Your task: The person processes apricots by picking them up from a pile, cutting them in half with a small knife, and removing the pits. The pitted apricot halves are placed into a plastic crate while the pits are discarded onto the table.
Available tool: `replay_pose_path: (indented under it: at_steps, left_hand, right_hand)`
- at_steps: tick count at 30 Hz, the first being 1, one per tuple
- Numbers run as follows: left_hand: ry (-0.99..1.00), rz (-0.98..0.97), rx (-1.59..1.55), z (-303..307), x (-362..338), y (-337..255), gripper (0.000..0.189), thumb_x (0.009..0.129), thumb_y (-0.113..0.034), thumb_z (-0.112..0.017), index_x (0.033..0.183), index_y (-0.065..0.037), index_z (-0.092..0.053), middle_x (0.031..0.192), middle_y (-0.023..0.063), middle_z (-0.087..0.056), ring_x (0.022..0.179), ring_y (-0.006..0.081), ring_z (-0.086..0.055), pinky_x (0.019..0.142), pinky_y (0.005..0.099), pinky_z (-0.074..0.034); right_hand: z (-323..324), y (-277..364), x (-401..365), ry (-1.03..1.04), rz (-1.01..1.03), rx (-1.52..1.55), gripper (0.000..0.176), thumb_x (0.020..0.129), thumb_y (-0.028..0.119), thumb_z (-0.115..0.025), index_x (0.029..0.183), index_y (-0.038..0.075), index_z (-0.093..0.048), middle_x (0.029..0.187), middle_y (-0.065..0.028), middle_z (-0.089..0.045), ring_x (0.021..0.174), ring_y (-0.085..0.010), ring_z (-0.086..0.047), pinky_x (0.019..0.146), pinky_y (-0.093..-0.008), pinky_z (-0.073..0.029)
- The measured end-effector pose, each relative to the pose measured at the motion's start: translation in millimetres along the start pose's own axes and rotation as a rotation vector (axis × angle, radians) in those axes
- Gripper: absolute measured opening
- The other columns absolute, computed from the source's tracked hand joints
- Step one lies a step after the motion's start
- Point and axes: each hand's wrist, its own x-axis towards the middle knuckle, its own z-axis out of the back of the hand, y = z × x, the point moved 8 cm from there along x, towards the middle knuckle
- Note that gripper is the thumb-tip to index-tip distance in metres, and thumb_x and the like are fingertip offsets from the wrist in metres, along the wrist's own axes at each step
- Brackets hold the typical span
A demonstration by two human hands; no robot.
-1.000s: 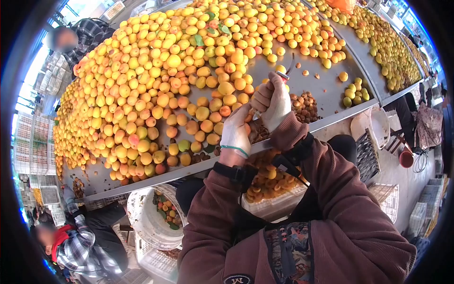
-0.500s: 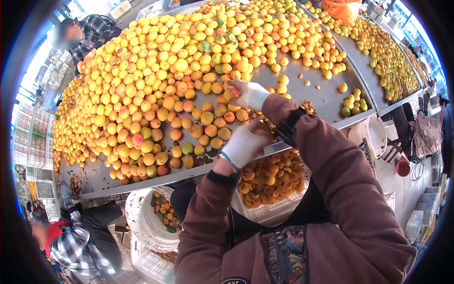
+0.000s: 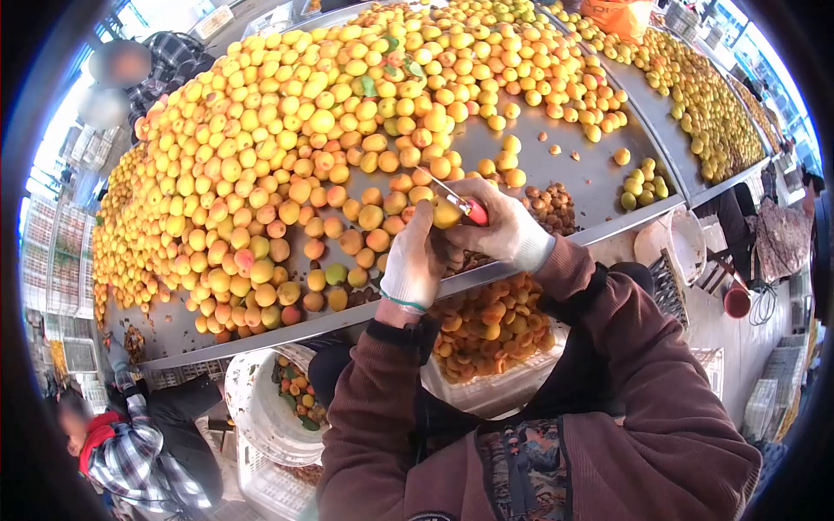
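My right hand (image 3: 512, 227), in a white glove with bare fingers, is closed around a small knife (image 3: 477, 212) with a red handle; its thin blade points up and left. A yellow apricot (image 3: 446, 214) sits between my two hands. My left hand (image 3: 412, 260), gloved the same way, grips that apricot from the near side, its thumb up. Both hands are over the front edge of a metal table (image 3: 599, 187). Loose apricots (image 3: 261, 156) are heaped across it, and a small pile of brown pits (image 3: 552, 208) lies just beyond my right hand.
Below the table edge stands a crate (image 3: 469, 395) of halved apricots. A white bucket (image 3: 261, 417) with fruit and leaves is at the left. Greenish apricots (image 3: 645, 187) lie at the right. One person (image 3: 143, 460) sits at lower left, another (image 3: 169, 65) stands at upper left.
My right hand has drawn back from the heap toward my left hand. An apricot now shows between them, and the knife blade has come into sight. My left hand has turned thumb upward.
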Motion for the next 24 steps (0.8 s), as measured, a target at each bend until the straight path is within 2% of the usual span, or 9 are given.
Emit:
replay_pose_path:
  at_steps: [1, 2, 4, 6, 7, 9, 11, 14, 24]
  left_hand:
    - [0.042, 0.102, -0.493, -9, 2, 13, 0.035, 0.102, -0.034, -0.048, 0.118, -0.004, -0.056, 0.084, 0.0039, -0.062, 0.071, 0.0135, -0.06, 0.063, 0.0282, -0.046]
    - [0.047, 0.104, -0.49, -13, 3, 17, 0.035, 0.102, -0.034, -0.048, 0.118, -0.004, -0.056, 0.084, 0.0039, -0.062, 0.071, 0.0135, -0.06, 0.063, 0.0282, -0.046]
    - [0.039, 0.017, -0.547, -19, 2, 7, 0.032, 0.1, -0.028, -0.051, 0.121, -0.003, -0.053, 0.099, 0.0039, -0.061, 0.084, 0.0143, -0.061, 0.072, 0.0287, -0.049]
    - [0.073, -0.039, -0.595, -21, 1, 4, 0.033, 0.099, -0.02, -0.054, 0.126, -0.003, -0.049, 0.114, 0.005, -0.059, 0.099, 0.0152, -0.061, 0.084, 0.031, -0.051]
    - [0.076, -0.038, -0.589, -21, 2, 6, 0.033, 0.099, -0.02, -0.054, 0.126, -0.003, -0.049, 0.114, 0.005, -0.059, 0.099, 0.0152, -0.061, 0.084, 0.031, -0.051]
    - [0.043, -0.081, -0.584, -19, 2, 8, 0.031, 0.099, -0.017, -0.054, 0.127, -0.004, -0.047, 0.115, 0.0059, -0.059, 0.101, 0.0159, -0.061, 0.087, 0.0334, -0.051]
    - [0.069, -0.081, -0.584, -24, 3, 9, 0.032, 0.099, -0.017, -0.055, 0.128, -0.006, -0.047, 0.115, 0.0063, -0.06, 0.102, 0.0166, -0.061, 0.088, 0.0347, -0.052]
    - [0.078, -0.038, -0.498, -34, -1, 11, 0.04, 0.101, -0.031, -0.052, 0.133, -0.006, -0.046, 0.114, 0.0078, -0.06, 0.101, 0.0185, -0.06, 0.087, 0.0341, -0.05]
    - [0.066, -0.014, -0.573, -42, -1, 14, 0.039, 0.096, -0.018, -0.061, 0.128, -0.003, -0.046, 0.115, 0.0084, -0.059, 0.105, 0.018, -0.06, 0.091, 0.0338, -0.051]
  right_hand:
    - [3, 0, -8, -0.022, -0.005, 0.073, 0.04, 0.088, 0.018, -0.07, 0.123, 0.009, -0.054, 0.102, -0.009, -0.064, 0.094, -0.0153, -0.063, 0.085, -0.0307, -0.051]
    - [6, 1, -16, -0.028, -0.006, 0.074, 0.04, 0.088, 0.018, -0.07, 0.123, 0.009, -0.054, 0.102, -0.009, -0.064, 0.094, -0.0153, -0.063, 0.085, -0.0307, -0.051]
    - [16, -6, -31, -0.125, -0.081, 0.431, 0.029, 0.095, 0.022, -0.061, 0.119, 0.007, -0.055, 0.092, -0.0075, -0.061, 0.085, -0.0147, -0.06, 0.079, -0.0292, -0.05]
    - [19, -9, -42, -0.116, -0.067, 0.258, 0.025, 0.097, 0.024, -0.058, 0.115, 0.006, -0.055, 0.088, -0.0074, -0.06, 0.082, -0.0147, -0.059, 0.076, -0.0292, -0.05]
    - [20, -8, -47, -0.101, -0.056, 0.075, 0.024, 0.099, 0.026, -0.055, 0.111, 0.005, -0.055, 0.084, -0.0073, -0.058, 0.079, -0.0146, -0.059, 0.073, -0.0292, -0.049]
    - [9, -7, -52, -0.043, -0.073, 0.085, 0.024, 0.099, 0.027, -0.055, 0.101, 0.004, -0.052, 0.077, -0.0095, -0.056, 0.073, -0.0161, -0.055, 0.068, -0.0325, -0.048]
    - [5, -6, -57, -0.035, -0.097, 0.101, 0.025, 0.099, 0.027, -0.055, 0.103, 0.003, -0.052, 0.078, -0.0103, -0.057, 0.073, -0.0171, -0.055, 0.069, -0.0334, -0.048]
    - [3, -24, -61, -0.042, -0.12, 0.085, 0.027, 0.099, 0.029, -0.054, 0.104, 0.003, -0.051, 0.079, -0.0121, -0.057, 0.074, -0.0184, -0.057, 0.069, -0.0342, -0.049]
    - [16, -10, -65, -0.15, -0.066, 0.157, 0.032, 0.1, 0.034, -0.054, 0.101, 0.003, -0.051, 0.077, -0.0119, -0.054, 0.072, -0.0161, -0.053, 0.069, -0.0335, -0.048]
